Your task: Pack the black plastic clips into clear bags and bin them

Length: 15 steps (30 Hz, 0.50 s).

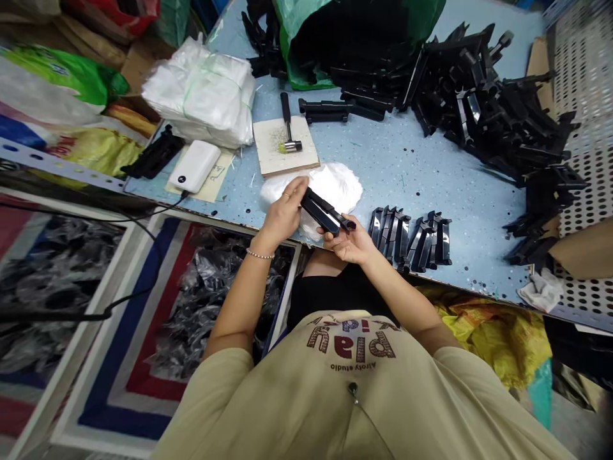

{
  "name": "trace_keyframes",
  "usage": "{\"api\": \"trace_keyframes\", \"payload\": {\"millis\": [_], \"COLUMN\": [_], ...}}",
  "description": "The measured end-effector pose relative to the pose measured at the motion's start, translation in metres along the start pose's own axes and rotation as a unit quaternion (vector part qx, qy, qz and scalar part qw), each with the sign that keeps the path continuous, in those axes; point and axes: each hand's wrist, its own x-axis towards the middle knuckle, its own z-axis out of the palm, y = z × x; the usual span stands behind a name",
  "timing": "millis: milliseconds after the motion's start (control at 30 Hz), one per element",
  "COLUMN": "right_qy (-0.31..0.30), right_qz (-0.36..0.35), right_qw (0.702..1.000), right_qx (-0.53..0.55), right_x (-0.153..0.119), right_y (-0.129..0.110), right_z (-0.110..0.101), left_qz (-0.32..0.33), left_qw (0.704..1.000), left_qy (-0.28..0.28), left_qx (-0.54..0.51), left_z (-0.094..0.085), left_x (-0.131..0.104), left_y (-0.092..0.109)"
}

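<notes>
Between my two hands I hold a long black plastic part (pixel 322 212), tilted, above a white plastic bag (pixel 342 182) lying at the table's front edge. My left hand (pixel 286 207) grips its upper left end, thumb and fingers closed on it. At the lower right end, my right hand (pixel 348 241) has its fingers wrapped around the same part. Just right of my right hand, several similar black parts (pixel 409 237) stand side by side in two groups. A small hammer (pixel 289 128) rests on a square board (pixel 265 150) beyond the bag.
A large heap of black parts (pixel 488 102) covers the right back, beside an opened green sack (pixel 306 38). On the left are a stack of white bags (pixel 205 89) and a white power bank (pixel 195 166) with a cable. Bins with bagged parts (pixel 205 287) stand below left.
</notes>
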Motion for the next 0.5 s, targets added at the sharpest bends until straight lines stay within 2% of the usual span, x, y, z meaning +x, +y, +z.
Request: {"api": "trace_keyframes", "payload": {"millis": [100, 167, 233, 300, 367, 400, 433, 500], "right_qy": [0.028, 0.074, 0.143, 0.193, 0.171, 0.135, 0.088, 0.007], "right_qz": [-0.029, -0.1, -0.201, -0.281, -0.303, -0.293, -0.275, -0.228], "right_qw": [0.999, 0.987, 0.943, 0.858, 0.781, 0.763, 0.758, 0.762], "right_qx": [-0.028, -0.098, -0.224, -0.386, -0.519, -0.561, -0.586, -0.606], "right_x": [0.005, 0.005, 0.001, -0.006, -0.018, -0.025, -0.034, -0.051], "right_y": [-0.007, -0.007, -0.001, 0.011, 0.024, 0.029, 0.033, 0.035], "right_z": [0.007, 0.009, 0.007, 0.006, 0.008, 0.009, 0.011, 0.015], "left_qz": [0.107, 0.151, 0.169, 0.169, 0.159, 0.145, 0.123, 0.053], "left_qw": [0.994, 0.987, 0.983, 0.981, 0.984, 0.987, 0.99, 0.997], "left_qy": [-0.026, -0.047, -0.067, -0.075, -0.052, -0.031, -0.011, -0.004], "left_qx": [0.012, -0.011, -0.037, -0.053, -0.059, -0.06, -0.061, -0.063], "left_z": [-0.005, -0.001, 0.008, 0.016, 0.014, 0.007, -0.005, -0.04], "left_x": [-0.016, -0.025, -0.03, -0.033, -0.039, -0.043, -0.05, -0.07], "left_y": [0.034, 0.058, 0.075, 0.085, 0.092, 0.096, 0.1, 0.106]}}
